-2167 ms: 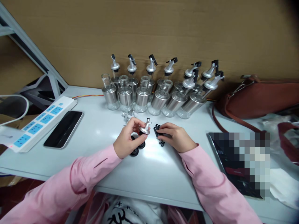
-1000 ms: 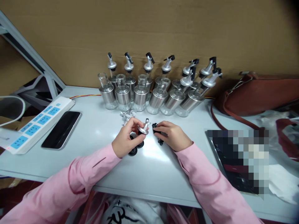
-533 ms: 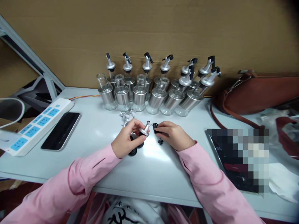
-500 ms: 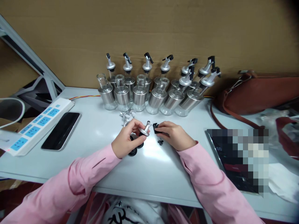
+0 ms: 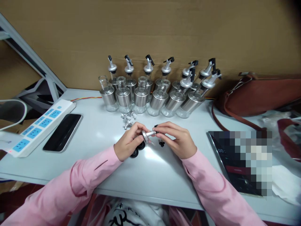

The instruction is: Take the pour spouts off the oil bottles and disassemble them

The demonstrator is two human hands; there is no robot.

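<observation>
My left hand (image 5: pixel 129 140) is closed on the wide base of a silver pourer spout (image 5: pixel 149 133), whose narrow tip points right. At that tip, the thumb and fingers of my right hand (image 5: pixel 177 138) pinch a small black part, mostly hidden by the fingertips. Beneath my right fingers lie a few small black pieces (image 5: pixel 161 143). Round black stoppers (image 5: pixel 134 153) rest on the table by my left thumb. Beyond my left hand sits a small pile of silver spout pieces (image 5: pixel 128 119).
Several glass bottles with steel bands (image 5: pixel 141 97) stand in rows at the back, some with pourers on top. A power strip (image 5: pixel 44 125) and a phone (image 5: pixel 63 131) lie left. On the right are a tablet (image 5: pixel 225 157) and a brown bag (image 5: pixel 261 94).
The spout has tilted from near upright to pointing right. My right hand has lifted the small black part from the table pieces and brought it to the spout's tip.
</observation>
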